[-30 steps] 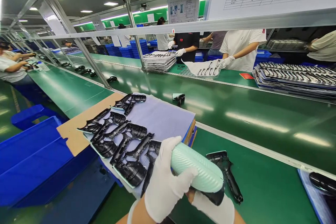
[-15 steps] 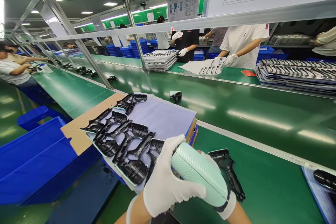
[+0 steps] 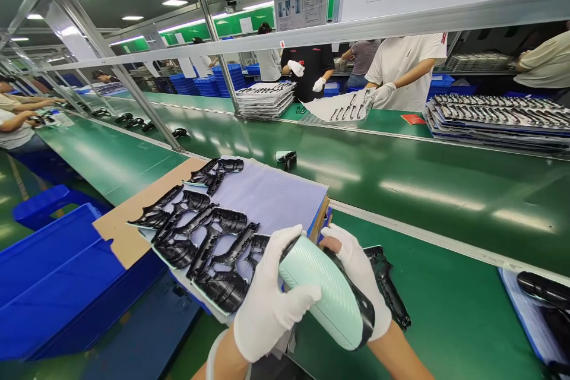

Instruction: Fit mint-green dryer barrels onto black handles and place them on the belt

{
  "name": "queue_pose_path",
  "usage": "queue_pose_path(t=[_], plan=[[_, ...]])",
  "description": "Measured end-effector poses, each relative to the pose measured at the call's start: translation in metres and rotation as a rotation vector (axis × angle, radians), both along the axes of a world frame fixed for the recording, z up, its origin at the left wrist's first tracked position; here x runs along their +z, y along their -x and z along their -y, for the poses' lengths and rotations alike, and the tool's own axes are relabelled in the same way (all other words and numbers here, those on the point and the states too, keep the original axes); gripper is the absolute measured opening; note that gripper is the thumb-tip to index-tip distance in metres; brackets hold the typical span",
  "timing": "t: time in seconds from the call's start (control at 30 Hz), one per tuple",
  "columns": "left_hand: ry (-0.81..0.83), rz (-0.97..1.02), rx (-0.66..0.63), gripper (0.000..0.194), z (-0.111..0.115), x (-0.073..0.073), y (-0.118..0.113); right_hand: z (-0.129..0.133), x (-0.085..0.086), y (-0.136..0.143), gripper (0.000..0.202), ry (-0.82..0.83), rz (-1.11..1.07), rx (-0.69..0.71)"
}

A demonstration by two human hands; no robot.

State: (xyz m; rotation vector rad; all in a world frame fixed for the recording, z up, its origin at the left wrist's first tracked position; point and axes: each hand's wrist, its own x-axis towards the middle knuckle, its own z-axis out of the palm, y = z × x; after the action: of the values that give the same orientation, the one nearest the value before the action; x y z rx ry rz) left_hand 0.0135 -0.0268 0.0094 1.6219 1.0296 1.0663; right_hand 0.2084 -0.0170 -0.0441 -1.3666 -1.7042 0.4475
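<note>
Both my hands wear white gloves and hold one mint-green ribbed housing (image 3: 327, 297) with a black edge, low in the middle of the view. My left hand (image 3: 267, 303) wraps its near end from the left. My right hand (image 3: 363, 279) grips it from the far right side. Under my right hand a black handle-shaped shell (image 3: 392, 294) lies on the green bench. Left of my hands several black shells (image 3: 200, 243) lie in a row on a lilac sheet (image 3: 271, 196).
The lilac sheet tops a stack over cardboard (image 3: 120, 231) and blue bins (image 3: 53, 279). A green conveyor belt (image 3: 401, 184) carries a small assembled part (image 3: 286, 158). Other people (image 3: 405, 68) handle trays across the belt. Stacked trays (image 3: 499, 124) sit far right.
My right hand has come up from beneath the green housing to grip its far side, and the housing has turned slightly. The small part on the belt has drifted left.
</note>
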Motion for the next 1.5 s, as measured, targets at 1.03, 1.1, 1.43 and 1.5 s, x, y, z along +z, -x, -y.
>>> queue_pose_path(t=[1.03,1.1,1.43,1.5], plan=[[0.077,-0.043,0.059,0.127,0.012,0.002,-0.002,-0.016,0.029,0.008,0.029,-0.582,0.355,-0.504],[0.103,-0.044,0.042,0.126,0.010,0.005,0.000,-0.014,0.036,0.007,0.024,-0.673,0.418,-0.548],[0.231,0.025,0.030,0.082,-0.004,0.015,0.018,0.020,0.018,0.000,0.040,-1.161,0.611,-0.393],[0.226,0.087,-0.005,0.071,-0.007,0.017,0.023,0.034,0.014,0.001,0.041,-1.006,0.612,-0.368]])
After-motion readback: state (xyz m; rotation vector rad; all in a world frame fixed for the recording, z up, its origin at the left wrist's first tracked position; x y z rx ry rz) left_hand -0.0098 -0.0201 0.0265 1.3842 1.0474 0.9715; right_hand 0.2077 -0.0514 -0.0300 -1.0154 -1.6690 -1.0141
